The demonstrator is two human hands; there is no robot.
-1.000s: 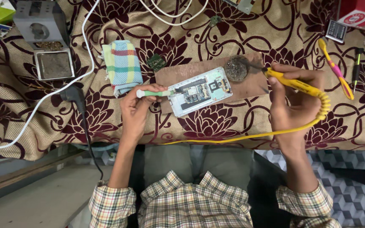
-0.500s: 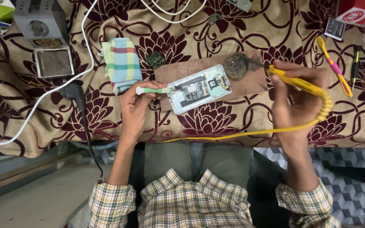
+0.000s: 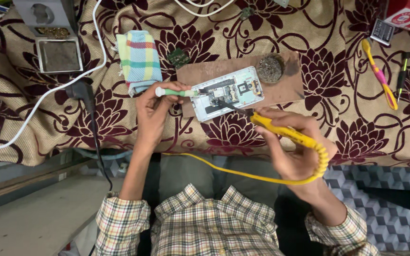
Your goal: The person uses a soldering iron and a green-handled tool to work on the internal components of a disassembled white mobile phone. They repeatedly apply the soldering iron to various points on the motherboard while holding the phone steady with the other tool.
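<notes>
Opened phone (image 3: 228,93): right hand (image 3: 290,147) has brought its gripped soldering iron (image 3: 285,133) down onto it, left hand (image 3: 153,110) gripping tweezers (image 3: 176,92).

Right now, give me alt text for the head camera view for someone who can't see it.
A person's right hand holds a yellow soldering iron to an opened phone on a brown board, while the left hand steadies a green-handled tool against it. A striped cloth lies nearby on the floral fabric.
</notes>
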